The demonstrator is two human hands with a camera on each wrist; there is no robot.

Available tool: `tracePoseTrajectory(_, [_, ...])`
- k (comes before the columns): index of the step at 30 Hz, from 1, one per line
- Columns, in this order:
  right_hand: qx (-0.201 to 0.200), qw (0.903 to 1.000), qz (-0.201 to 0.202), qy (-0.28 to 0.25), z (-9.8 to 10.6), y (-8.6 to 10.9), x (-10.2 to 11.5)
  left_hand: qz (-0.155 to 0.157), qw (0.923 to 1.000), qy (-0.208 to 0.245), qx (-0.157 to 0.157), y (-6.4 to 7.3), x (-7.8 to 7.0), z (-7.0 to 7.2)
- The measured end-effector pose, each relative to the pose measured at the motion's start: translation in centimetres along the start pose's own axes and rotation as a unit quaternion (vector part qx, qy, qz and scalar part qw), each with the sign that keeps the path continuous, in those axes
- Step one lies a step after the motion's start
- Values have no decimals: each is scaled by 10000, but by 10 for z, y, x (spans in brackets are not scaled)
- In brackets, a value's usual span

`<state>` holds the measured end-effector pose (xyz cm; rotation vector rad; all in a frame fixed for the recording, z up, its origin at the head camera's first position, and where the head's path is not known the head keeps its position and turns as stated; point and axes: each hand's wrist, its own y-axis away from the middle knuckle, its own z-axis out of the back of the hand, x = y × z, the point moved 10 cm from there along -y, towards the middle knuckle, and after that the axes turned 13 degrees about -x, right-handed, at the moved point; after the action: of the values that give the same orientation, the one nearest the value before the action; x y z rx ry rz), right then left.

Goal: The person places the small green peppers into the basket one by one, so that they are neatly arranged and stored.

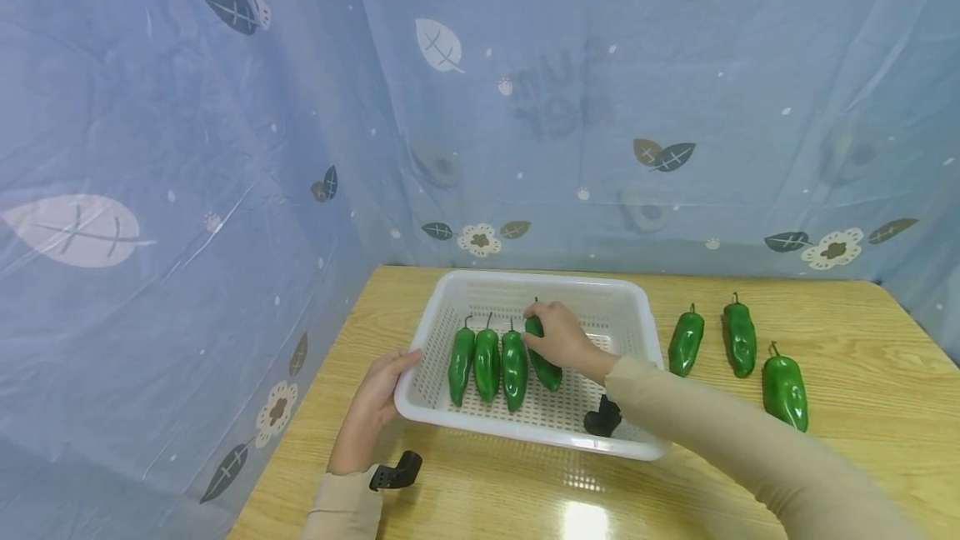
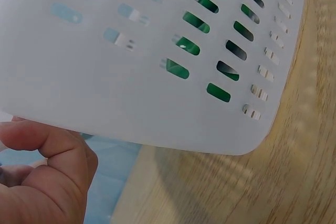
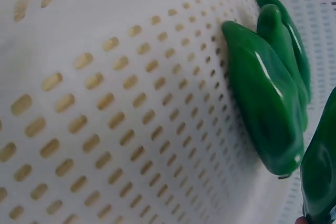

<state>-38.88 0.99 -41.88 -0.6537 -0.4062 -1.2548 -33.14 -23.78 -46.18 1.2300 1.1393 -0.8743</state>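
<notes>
A white perforated plastic basket point(image 1: 525, 432) stands on the wooden table, with three long green peppers point(image 1: 487, 365) lying side by side in its left half. My right hand point(image 1: 558, 336) reaches over the basket and pinches a fourth green pepper point(image 1: 550, 375) near its stem end, just right of the row. In the right wrist view, part of that held pepper point(image 3: 320, 166) shows at the right edge, beside the others point(image 3: 265, 98). My left hand point(image 1: 384, 386) grips the basket's left rim. The left wrist view shows its curled fingers point(image 2: 63, 156) at the rim.
Three more green peppers lie on the table right of the basket: one close to it point(image 1: 686, 342), one farther back point(image 1: 740, 338) and one nearer me point(image 1: 784, 392). A blue patterned curtain point(image 1: 525, 107) hangs behind and along the left of the table point(image 1: 480, 490).
</notes>
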Motion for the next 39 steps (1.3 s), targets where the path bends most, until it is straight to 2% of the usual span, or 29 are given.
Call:
tracePoseTrajectory(10, [123,9991,-276,311,-16,8,-11,26,9999,68,152,2,2,-5])
tracePoseTrajectory(23, [289,9985,-379,284,-27,8,-16,24,10000,66,6,1,-1,-2])
tracePoseTrajectory(39, [531,9971,-443,306,-37,10,-16,-58,10000,38,-21,1,-1,-1])
